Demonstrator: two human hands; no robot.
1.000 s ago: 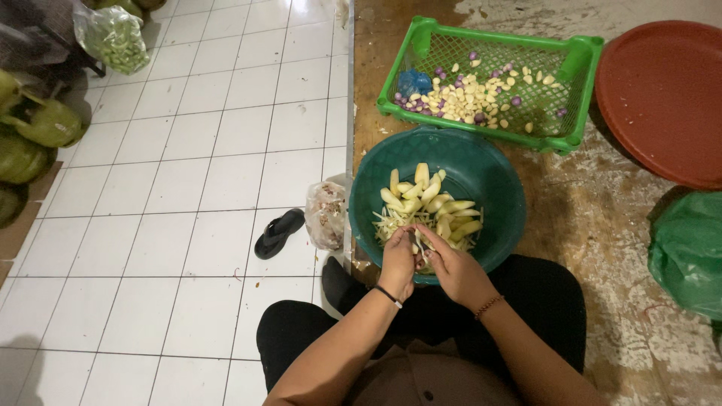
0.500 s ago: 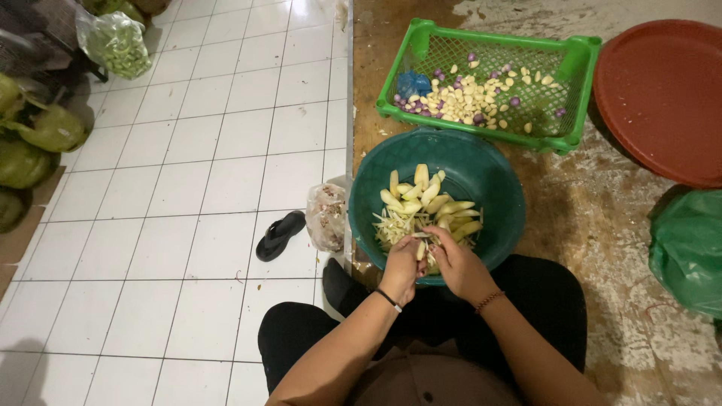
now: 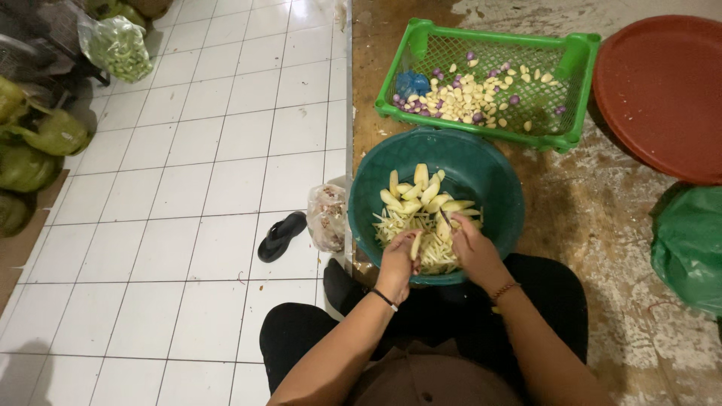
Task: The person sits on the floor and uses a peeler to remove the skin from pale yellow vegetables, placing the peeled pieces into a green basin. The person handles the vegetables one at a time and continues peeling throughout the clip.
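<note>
Over the teal basin, my left hand pinches a pale wedge; my right hand clenches a barely visible blade. Fingers sit close, so I judge a slip could nick them.

White square glazed floor tiles with thin dark grout lines cover the left half of the view. A straight edge runs top to bottom where they meet a rough brown concrete floor, stained and patched with pale grey residue, on the right. Even overhead light gives soft reflections on the tiles, and a faint shadow falls at the lower left corner. A strip of flat brown cardboard lies along the left edge. No walls, windows or furniture are in view.
</note>
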